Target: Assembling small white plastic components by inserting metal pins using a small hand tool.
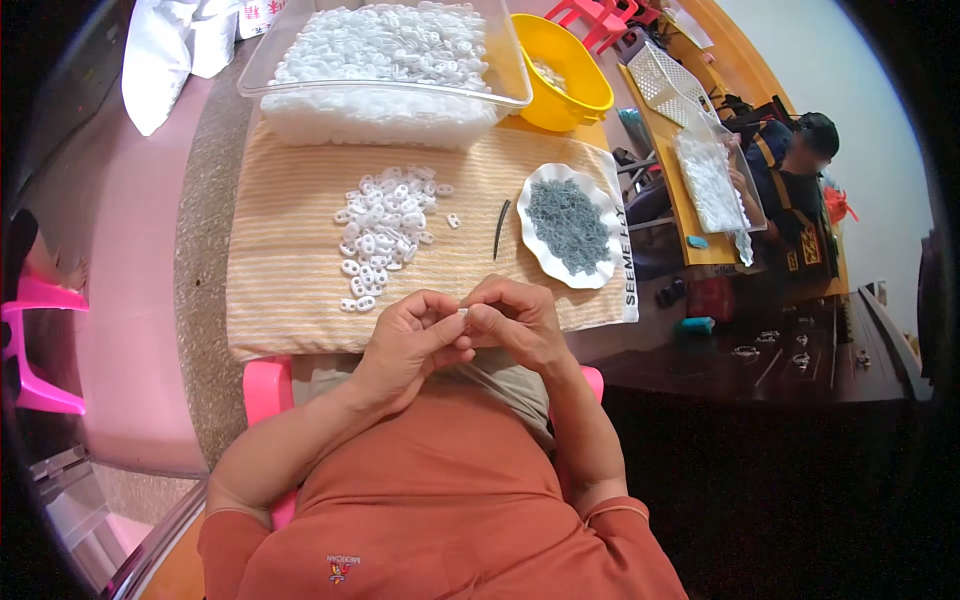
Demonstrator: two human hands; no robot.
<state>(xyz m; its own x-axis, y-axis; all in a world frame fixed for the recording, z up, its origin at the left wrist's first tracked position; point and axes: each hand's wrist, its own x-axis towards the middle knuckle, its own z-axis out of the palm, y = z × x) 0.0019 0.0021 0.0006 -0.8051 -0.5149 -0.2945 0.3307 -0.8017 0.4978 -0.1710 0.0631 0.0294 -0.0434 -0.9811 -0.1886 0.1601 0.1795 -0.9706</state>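
Note:
My left hand (pixel 408 338) and my right hand (pixel 522 322) meet above the near edge of the cloth-covered table. Thumbs and fingertips of both pinch a small white plastic piece (pixel 462 311), mostly covered by the fingers. Beyond my left hand lies a loose pile of white oval plastic pieces with holes (pixel 385 225). One separate white piece (pixel 453 221) sits to the pile's right. Farther right, a white scalloped plate (pixel 531 236) carries a heap of small grey-blue parts (pixel 570 222). Between pile and plate rests a thin dark stick-like tool (pixel 501 230).
A clear plastic tub (pixel 380 118) full of white pieces stands at the table's far side, beside a yellow basin (pixel 558 112). Pink chairs (pixel 45 345) are at the left. On the right, another person (pixel 790 190) sits by a table with a white-filled tray (pixel 712 185).

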